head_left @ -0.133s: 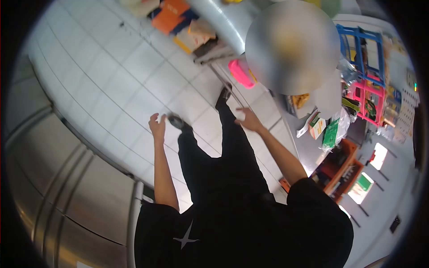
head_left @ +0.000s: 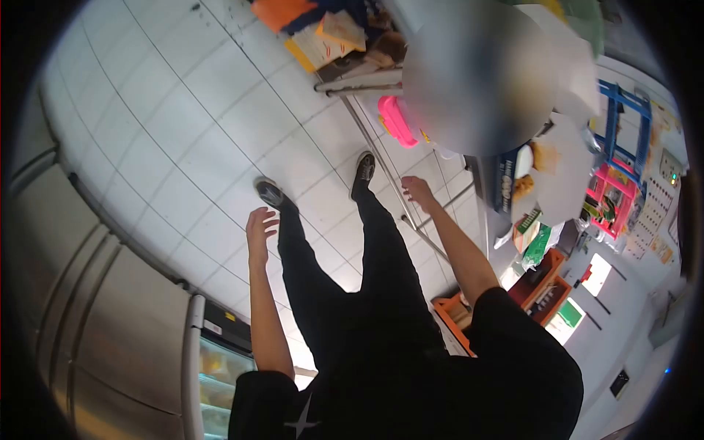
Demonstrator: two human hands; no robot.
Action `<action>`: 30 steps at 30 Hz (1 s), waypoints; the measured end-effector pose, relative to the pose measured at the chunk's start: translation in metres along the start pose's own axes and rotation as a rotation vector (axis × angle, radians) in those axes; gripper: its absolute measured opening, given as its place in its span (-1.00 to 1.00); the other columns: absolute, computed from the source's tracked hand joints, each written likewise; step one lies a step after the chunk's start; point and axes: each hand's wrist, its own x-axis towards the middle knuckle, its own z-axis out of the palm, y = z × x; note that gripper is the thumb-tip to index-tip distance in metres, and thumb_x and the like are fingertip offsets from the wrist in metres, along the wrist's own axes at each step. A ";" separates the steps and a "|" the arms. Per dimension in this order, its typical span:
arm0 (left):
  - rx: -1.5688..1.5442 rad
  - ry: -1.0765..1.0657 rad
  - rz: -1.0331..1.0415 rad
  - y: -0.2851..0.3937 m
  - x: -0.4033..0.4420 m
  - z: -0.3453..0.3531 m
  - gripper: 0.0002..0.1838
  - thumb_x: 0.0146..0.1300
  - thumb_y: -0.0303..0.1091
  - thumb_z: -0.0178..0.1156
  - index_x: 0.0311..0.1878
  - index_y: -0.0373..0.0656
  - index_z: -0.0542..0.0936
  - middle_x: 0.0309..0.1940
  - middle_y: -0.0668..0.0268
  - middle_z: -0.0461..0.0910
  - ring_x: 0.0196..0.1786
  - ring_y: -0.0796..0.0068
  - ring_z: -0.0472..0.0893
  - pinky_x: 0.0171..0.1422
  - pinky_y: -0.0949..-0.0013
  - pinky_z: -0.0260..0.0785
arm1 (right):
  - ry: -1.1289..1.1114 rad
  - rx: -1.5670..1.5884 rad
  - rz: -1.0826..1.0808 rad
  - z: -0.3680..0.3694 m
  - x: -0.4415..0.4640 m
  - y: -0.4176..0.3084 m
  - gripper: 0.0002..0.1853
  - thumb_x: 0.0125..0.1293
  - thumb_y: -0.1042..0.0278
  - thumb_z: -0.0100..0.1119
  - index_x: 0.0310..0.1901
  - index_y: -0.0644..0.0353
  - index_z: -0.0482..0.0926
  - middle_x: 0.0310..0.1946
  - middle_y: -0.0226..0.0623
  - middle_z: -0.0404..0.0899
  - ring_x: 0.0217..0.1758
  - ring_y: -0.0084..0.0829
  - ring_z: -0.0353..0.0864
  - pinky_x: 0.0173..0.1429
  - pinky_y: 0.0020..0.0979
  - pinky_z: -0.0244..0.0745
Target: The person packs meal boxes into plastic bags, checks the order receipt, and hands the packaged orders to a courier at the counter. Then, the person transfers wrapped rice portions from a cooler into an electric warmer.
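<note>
My left hand (head_left: 259, 227) hangs above the white tiled floor (head_left: 198, 147), near my shoe (head_left: 270, 192), with its fingers apart and nothing in them. On the other side, my right hand (head_left: 418, 191) is held beside the metal table frame (head_left: 370, 136), loosely spread and holding nothing. A pink plastic item (head_left: 397, 121) lies below the table, a little beyond my right hand. Neither hand visibly touches any object.
Steel cabinets (head_left: 132, 315) and a lit glass-front fridge (head_left: 220, 381) stand at the left. At the right are a counter with food packets, a green packet (head_left: 537, 246), orange crates (head_left: 543, 290), a blue rack (head_left: 623, 128) and a pink basket (head_left: 612, 194). A blurred round shape (head_left: 477, 81) covers the upper middle.
The view has shifted, bringing the glass-front fridge into sight at the lower left. My feet have changed position under me. Both hands remain empty.
</note>
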 end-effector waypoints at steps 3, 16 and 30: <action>0.035 0.130 -0.025 -0.025 0.011 -0.054 -0.52 0.44 0.07 0.09 0.18 -0.11 0.54 0.00 0.27 0.63 -0.01 0.44 0.60 -0.01 0.33 0.41 | 0.040 -0.037 -0.151 0.104 0.102 -0.046 -0.65 0.41 0.10 0.19 0.05 0.19 0.63 -0.16 -0.27 0.68 -0.15 -0.43 0.67 -0.07 -0.37 0.56; 0.207 -0.158 -0.206 -0.242 0.101 0.072 -0.71 0.49 -0.16 0.12 0.09 -0.12 0.57 -0.14 0.31 0.66 -0.11 0.49 0.62 -0.08 0.42 0.44 | 0.102 0.276 -0.342 -0.055 0.358 -0.060 -0.64 0.41 0.16 0.13 0.08 0.19 0.67 -0.14 -0.20 0.74 -0.19 -0.38 0.73 -0.03 -0.37 0.56; 0.117 -0.152 -0.276 -0.229 0.104 0.086 -0.62 0.39 -0.06 0.23 0.14 -0.04 0.51 -0.08 0.34 0.60 -0.07 0.50 0.62 -0.10 0.38 0.47 | 0.262 -0.465 -0.310 0.007 0.459 -0.159 -0.59 0.38 0.09 0.17 0.08 0.21 0.66 -0.12 -0.22 0.74 -0.13 -0.35 0.72 0.04 -0.31 0.56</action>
